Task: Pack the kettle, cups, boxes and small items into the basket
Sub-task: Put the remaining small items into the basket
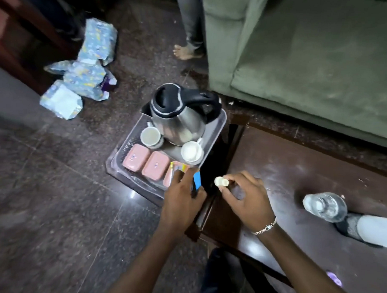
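Note:
A clear plastic basket [219,120] sits on the dark floor beside a low table. In it stand a steel kettle [178,119] with a black lid and handle, two white cups [150,135] [191,150], and pink boxes [136,157] [156,165] in a row; a third pink box [169,177] is partly hidden. My left hand [182,199] hovers over the basket's near corner, gripping a bundle of small sachets [197,179], blue and yellow. My right hand [244,196] is above the table edge, pinching a small white round item [220,181] between its fingertips.
The dark wooden table [299,175] carries a clear water bottle [325,206]. A green sofa [305,54] stands behind it. Several patterned packages [85,77] lie on the floor at left. Another person's bare foot [188,51] stands by the sofa.

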A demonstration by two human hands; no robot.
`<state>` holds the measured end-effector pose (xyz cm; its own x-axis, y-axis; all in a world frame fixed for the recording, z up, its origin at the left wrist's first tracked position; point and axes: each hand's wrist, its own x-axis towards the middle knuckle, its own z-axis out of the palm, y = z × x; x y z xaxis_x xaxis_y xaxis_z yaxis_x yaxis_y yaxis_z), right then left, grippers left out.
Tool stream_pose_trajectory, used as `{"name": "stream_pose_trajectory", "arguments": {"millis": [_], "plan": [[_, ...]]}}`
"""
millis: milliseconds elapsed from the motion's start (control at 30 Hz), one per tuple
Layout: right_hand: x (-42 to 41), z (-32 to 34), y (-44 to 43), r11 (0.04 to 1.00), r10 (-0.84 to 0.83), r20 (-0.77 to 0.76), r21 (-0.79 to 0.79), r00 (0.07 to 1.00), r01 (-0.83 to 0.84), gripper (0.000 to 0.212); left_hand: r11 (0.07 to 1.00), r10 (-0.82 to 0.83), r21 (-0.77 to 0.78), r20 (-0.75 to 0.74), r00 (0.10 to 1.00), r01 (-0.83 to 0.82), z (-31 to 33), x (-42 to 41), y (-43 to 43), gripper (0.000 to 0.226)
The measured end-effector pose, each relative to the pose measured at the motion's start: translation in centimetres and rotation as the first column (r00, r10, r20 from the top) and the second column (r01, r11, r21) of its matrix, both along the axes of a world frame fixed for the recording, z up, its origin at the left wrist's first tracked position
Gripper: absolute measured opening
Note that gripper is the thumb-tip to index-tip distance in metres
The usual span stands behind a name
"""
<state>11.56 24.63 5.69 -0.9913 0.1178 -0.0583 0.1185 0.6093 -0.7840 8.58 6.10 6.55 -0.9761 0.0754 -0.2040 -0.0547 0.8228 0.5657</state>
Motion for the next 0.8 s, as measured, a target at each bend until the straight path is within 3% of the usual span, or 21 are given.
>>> {"name": "stream_pose_trajectory", "arguments": {"millis": [167,233,467,800], "plan": [[-5.8,0.1,-7.2,0.99,0.125,0.002,-0.073,0.992,-0.125,0.017,0.986,0.159,-0.047,0.011,0.987,-0.158,-0.8,-3.4,-6.9,0.054],[-7.9,-0.5,-10.1,0.982,0.183,-0.002,-0.034,0.983,-0.183,0.02,0.981,0.182,-0.074,0.038,0.983,-0.178,-1.5,-4.7,-9.0,0.056],[-12.9,-3.7,-16.9,0.898,0.382,0.176,0.159,0.907,-0.41,0.025,0.987,0.091,-0.146,0.15,0.984,-0.069,-3.6,-7.2,-12.5,0.064],[-14.0,-5.0,-18.2,0.873,0.365,0.203,0.265,0.909,-0.41,0.026,0.988,0.064,-0.147,0.106,0.992,-0.048,-4.5,-7.7,-12.7,0.053]]}}
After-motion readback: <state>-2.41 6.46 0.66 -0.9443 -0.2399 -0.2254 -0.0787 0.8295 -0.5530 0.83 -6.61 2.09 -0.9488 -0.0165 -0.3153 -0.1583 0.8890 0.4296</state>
